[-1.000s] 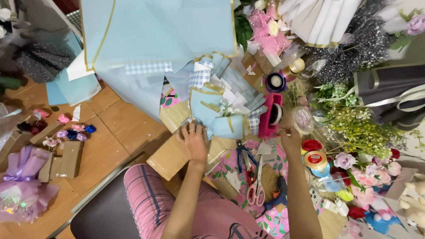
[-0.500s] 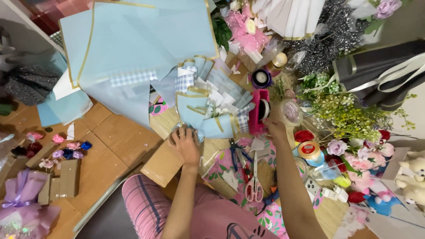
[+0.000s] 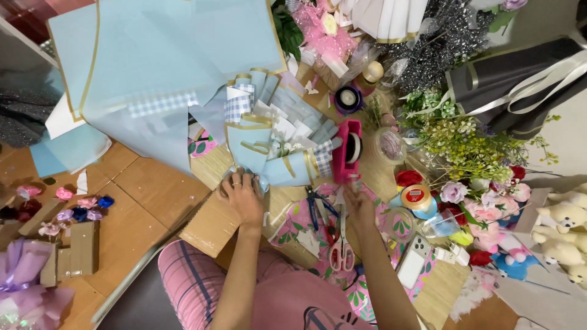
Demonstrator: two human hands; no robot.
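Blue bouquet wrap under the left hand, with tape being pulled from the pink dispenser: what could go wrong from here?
1. The left hand pins only the lower edge of the blue bouquet wrap; its folded layers might spring open if pressure eases.
2. The right hand reaches at the pink tape dispenser, which looks light and could tip or slide.
3. Scissors and pliers lie just under the right forearm, so a sweep could snag them.

Beside one pink tape dispenser [image 3: 347, 150] lie one pair of pink-handled scissors [image 3: 341, 244] and one pair of blue-handled pliers [image 3: 318, 205]. Two white plush toys [image 3: 559, 235] sit well right of it.
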